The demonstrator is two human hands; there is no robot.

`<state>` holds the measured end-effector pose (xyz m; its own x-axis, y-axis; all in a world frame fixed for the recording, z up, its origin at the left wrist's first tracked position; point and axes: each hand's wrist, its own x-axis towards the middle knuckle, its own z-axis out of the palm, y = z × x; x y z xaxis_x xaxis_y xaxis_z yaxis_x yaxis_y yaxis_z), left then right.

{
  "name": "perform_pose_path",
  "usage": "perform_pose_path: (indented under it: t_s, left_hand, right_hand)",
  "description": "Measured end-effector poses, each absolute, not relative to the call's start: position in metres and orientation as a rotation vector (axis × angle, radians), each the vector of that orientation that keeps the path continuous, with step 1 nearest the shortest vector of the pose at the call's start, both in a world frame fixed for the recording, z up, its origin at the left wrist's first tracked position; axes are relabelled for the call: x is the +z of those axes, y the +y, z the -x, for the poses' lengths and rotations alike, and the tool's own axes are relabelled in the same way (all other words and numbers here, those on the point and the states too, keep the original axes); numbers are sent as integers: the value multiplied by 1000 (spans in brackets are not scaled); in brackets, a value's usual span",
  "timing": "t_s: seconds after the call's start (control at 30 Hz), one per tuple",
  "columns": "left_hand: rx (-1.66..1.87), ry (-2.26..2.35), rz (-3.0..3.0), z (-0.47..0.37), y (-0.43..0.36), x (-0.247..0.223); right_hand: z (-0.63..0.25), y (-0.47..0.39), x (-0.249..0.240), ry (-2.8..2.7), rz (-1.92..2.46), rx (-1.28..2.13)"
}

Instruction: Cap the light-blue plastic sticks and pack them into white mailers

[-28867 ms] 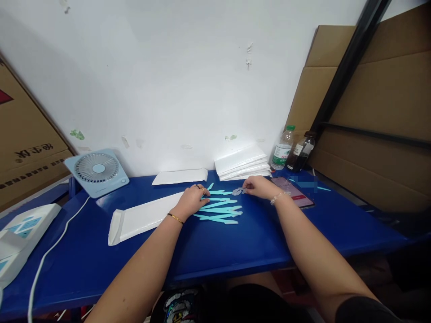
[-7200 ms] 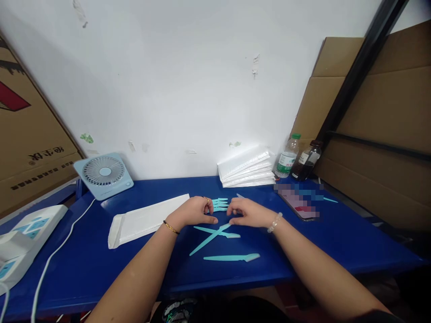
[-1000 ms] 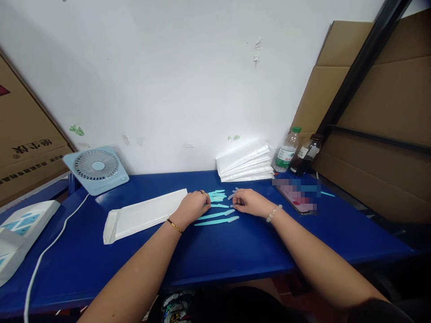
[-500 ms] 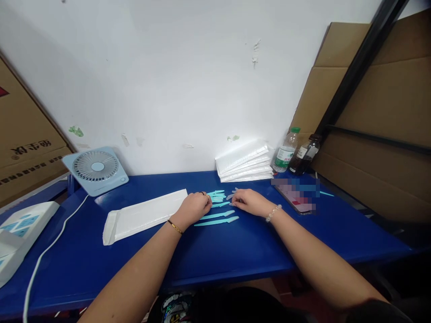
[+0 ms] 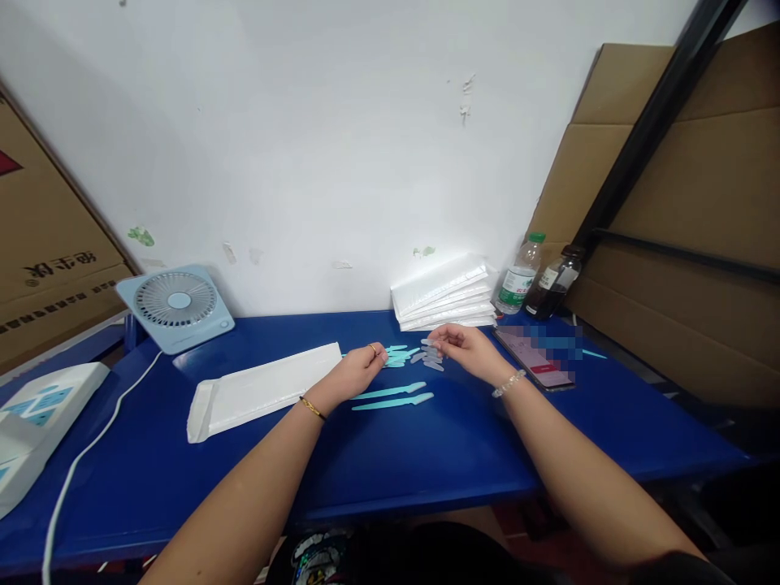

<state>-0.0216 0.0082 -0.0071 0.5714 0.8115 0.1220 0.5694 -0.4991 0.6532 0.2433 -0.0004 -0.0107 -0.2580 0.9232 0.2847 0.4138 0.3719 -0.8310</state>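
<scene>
My left hand (image 5: 364, 367) is closed on a turquoise stick, whose blade end points right over a small pile of turquoise sticks (image 5: 397, 357). My right hand (image 5: 458, 348) pinches a small translucent cap (image 5: 428, 342) between thumb and fingers. Just below it, several more translucent caps (image 5: 434, 366) lie on the blue table (image 5: 390, 471). Two turquoise sticks (image 5: 393, 401) lie side by side nearer the front edge, apart from both hands. Left of my left hand a long white padded envelope (image 5: 268, 390) lies flat, close to my fingers.
A stack of white envelopes (image 5: 444, 296) leans at the wall. Right of it stand a clear bottle (image 5: 517, 280) and a dark bottle (image 5: 552, 288), with a phone (image 5: 533, 357) in front. A blue fan (image 5: 178, 305) and a white cable (image 5: 97, 447) are at the left.
My right hand has lifted slightly up and right, away from the turquoise stick, and the translucent caps now show. The stick near my left hand has risen from its place above the two others.
</scene>
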Motion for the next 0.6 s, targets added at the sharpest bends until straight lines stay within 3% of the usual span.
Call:
perform_pose_path:
  t_s: [0.37,0.6]
  left_hand:
    - [519,1046,-2076,20,8,-5]
    - [360,941,-2105,16,1,-6]
  right_hand:
    - [-231,-10,-8,-1941,1073,734]
    - [-230,-19,0,-2108,1052,859]
